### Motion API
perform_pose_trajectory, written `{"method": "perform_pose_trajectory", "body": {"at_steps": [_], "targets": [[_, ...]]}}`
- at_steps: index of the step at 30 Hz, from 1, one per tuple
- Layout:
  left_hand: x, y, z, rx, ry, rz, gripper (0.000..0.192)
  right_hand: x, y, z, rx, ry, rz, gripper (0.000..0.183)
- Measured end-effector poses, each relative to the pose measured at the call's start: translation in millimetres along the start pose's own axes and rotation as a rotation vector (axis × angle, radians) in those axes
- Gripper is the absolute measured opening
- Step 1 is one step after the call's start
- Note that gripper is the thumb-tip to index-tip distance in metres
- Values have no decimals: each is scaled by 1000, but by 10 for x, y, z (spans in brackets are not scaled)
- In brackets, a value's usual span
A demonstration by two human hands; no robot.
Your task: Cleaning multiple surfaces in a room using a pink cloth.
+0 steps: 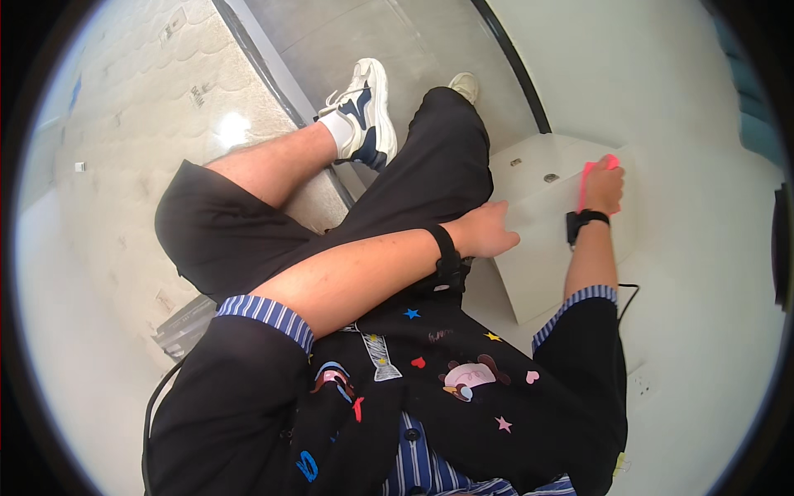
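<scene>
My right hand point(605, 186) is shut on a bright pink cloth point(611, 161), pressed against a white box-like cabinet point(533, 260) at my right side. Some of the cloth shows beyond the fingers and along the wrist side. Close to the cabinet's near face and beside my right knee is my left hand point(487, 229). Its thumb points towards the cabinet, and the other fingers bend down out of sight, so whether it grips or touches anything is hidden. Two small, dark round pieces, an oval one point(551, 178) and a smaller one point(516, 162), show on the cabinet.
I sit on a mattress point(142, 118) in a clear plastic cover, one leg folded on it. A grey tiled floor point(347, 31) lies ahead. A white wall point(595, 68) with a black skirting strip point(515, 65) and a socket point(644, 381) stands at right. Black cables point(149, 409) run by my arms.
</scene>
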State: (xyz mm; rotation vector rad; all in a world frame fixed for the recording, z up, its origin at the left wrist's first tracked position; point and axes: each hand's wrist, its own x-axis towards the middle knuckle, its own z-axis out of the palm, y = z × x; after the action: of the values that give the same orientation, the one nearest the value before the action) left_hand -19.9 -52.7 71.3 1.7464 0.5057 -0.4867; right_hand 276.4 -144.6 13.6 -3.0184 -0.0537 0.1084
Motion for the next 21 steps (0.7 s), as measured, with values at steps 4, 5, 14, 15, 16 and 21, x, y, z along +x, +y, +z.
{"method": "perform_pose_trajectory", "body": {"at_steps": [4, 5, 14, 15, 16, 21], "targets": [[-40, 14, 122, -122, 238, -58, 83, 300, -167, -137, 60, 8, 96, 64], [-23, -9, 149, -146, 323, -67, 84, 356, -210, -139, 59, -5, 96, 64], [131, 146, 298, -734, 357, -161, 86, 854, -226, -177, 112, -24, 98, 66], [166, 19, 278, -870, 353, -206, 86, 785, -232, -139, 116, -14, 93, 66], [94, 17, 258, -798, 340, -148, 87, 670, -179, -50, 74, -2, 76, 66], [-88, -51, 182, -840, 229, -173, 77, -149, -26, 348, -21, 103, -83, 60]]}}
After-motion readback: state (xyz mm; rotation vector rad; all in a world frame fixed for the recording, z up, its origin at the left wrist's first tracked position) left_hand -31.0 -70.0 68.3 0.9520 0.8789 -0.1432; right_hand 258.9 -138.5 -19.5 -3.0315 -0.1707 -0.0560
